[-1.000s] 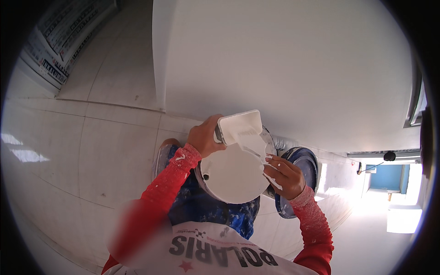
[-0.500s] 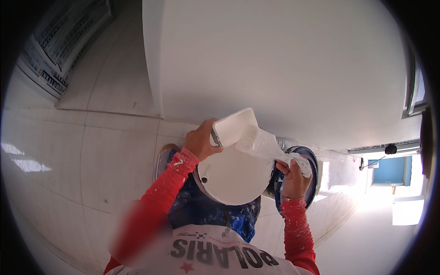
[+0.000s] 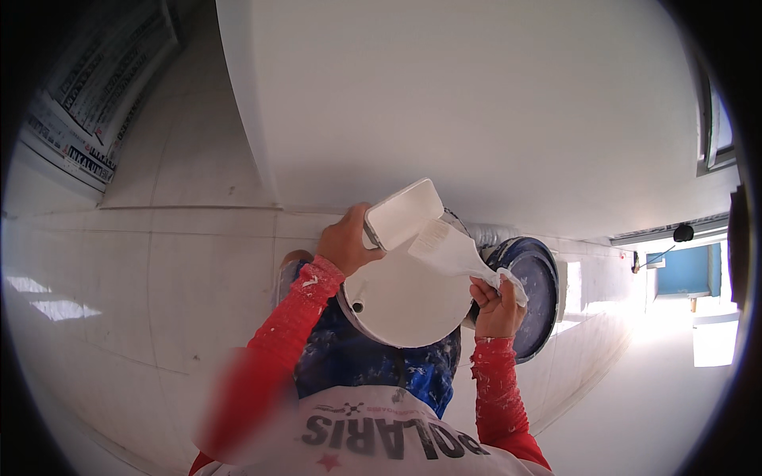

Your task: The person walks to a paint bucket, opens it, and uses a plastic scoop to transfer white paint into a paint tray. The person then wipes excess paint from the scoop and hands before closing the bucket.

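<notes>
My left hand (image 3: 346,240) is closed round the side of a shallow rectangular tray (image 3: 405,213), coated white inside and tilted over a bucket. Closed on the handle end of a wide flat paintbrush (image 3: 451,251), my right hand (image 3: 498,305) has white paint or a white rag, I cannot tell which, bunched about the fingers. The brush's broad end points at the tray, close to its lower right edge. Below both lies the round bucket of white paint (image 3: 413,309) between my knees. A short tube or stick end (image 3: 359,305) pokes out at its left side.
Right of the bucket stands a dark blue round lid or bucket top (image 3: 536,300). A large pale wall or panel (image 3: 476,103) rises just beyond the bucket. Light tiles (image 3: 190,285) cover the floor. Wrapped stacked panels (image 3: 87,103) lean at the far left.
The brush and my right hand have shifted slightly left and nearer, uncovering more of the blue lid. My left hand still holds the tray, which sits a little higher in view.
</notes>
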`<move>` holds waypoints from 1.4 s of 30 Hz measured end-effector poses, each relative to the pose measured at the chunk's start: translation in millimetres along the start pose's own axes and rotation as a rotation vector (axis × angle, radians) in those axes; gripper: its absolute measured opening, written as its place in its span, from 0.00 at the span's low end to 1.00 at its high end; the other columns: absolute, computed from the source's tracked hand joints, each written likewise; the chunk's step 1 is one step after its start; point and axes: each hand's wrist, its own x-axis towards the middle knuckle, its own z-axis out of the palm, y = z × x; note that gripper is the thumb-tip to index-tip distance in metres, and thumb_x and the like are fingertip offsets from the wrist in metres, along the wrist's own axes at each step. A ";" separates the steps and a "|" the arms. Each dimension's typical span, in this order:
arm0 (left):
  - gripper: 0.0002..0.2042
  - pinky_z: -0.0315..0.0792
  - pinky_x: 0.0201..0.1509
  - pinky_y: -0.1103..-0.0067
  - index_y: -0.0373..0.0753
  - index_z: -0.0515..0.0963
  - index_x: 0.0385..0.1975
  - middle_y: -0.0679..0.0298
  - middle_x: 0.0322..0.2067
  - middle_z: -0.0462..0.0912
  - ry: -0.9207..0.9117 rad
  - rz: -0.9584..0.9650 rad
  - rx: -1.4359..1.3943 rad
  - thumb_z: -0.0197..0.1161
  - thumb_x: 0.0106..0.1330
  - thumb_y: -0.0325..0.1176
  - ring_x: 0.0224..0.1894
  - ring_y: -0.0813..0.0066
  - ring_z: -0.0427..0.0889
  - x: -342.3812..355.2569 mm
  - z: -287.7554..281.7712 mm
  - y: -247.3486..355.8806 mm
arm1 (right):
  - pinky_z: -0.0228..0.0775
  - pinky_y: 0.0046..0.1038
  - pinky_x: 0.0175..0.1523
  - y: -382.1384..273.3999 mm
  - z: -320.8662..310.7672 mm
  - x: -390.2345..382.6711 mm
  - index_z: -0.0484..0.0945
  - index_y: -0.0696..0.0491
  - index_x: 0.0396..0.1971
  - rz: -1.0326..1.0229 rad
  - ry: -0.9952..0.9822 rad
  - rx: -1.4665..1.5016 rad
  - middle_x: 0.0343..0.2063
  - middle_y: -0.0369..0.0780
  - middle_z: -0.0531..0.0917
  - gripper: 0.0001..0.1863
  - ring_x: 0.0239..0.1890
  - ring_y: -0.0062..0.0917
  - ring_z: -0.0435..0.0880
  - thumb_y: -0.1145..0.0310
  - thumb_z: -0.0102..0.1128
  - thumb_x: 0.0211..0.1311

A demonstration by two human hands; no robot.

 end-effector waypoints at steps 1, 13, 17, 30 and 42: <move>0.36 0.80 0.48 0.65 0.41 0.67 0.55 0.57 0.49 0.80 0.008 0.004 0.016 0.80 0.45 0.40 0.48 0.53 0.84 -0.4 -0.8 1.4 | 0.88 0.36 0.39 -5.6 1.4 -1.1 0.76 0.63 0.48 -0.026 0.042 -0.019 0.41 0.51 0.86 0.13 0.37 0.43 0.90 0.69 0.56 0.71; 0.43 0.80 0.52 0.67 0.40 0.66 0.59 0.53 0.48 0.83 0.099 0.003 0.113 0.83 0.41 0.40 0.51 0.55 0.85 -10.3 13.8 12.4 | 0.84 0.31 0.41 44.4 51.8 -47.3 0.74 0.66 0.42 -0.409 -0.089 -0.215 0.36 0.46 0.84 0.12 0.35 0.32 0.89 0.79 0.64 0.61; 0.39 0.80 0.48 0.66 0.39 0.67 0.53 0.55 0.46 0.82 0.096 0.000 0.100 0.83 0.41 0.39 0.49 0.54 0.84 -9.5 14.9 11.9 | 0.80 0.27 0.40 39.5 41.2 -50.8 0.76 0.61 0.38 -0.693 -0.203 -0.551 0.31 0.41 0.84 0.10 0.33 0.27 0.88 0.77 0.67 0.59; 0.36 0.80 0.44 0.65 0.39 0.67 0.50 0.57 0.44 0.82 0.116 0.008 0.121 0.82 0.40 0.38 0.48 0.55 0.84 -7.3 15.9 11.7 | 0.76 0.26 0.38 -25.5 46.3 -51.0 0.81 0.60 0.34 -0.607 -0.394 -0.807 0.30 0.45 0.85 0.12 0.31 0.29 0.87 0.77 0.72 0.48; 0.36 0.81 0.45 0.66 0.39 0.68 0.52 0.57 0.46 0.82 0.146 0.020 0.085 0.81 0.43 0.40 0.48 0.58 0.85 -8.3 13.2 12.1 | 0.82 0.27 0.39 -101.3 31.1 -16.5 0.84 0.56 0.41 -0.800 -0.755 -1.056 0.40 0.43 0.85 0.18 0.36 0.31 0.90 0.79 0.77 0.47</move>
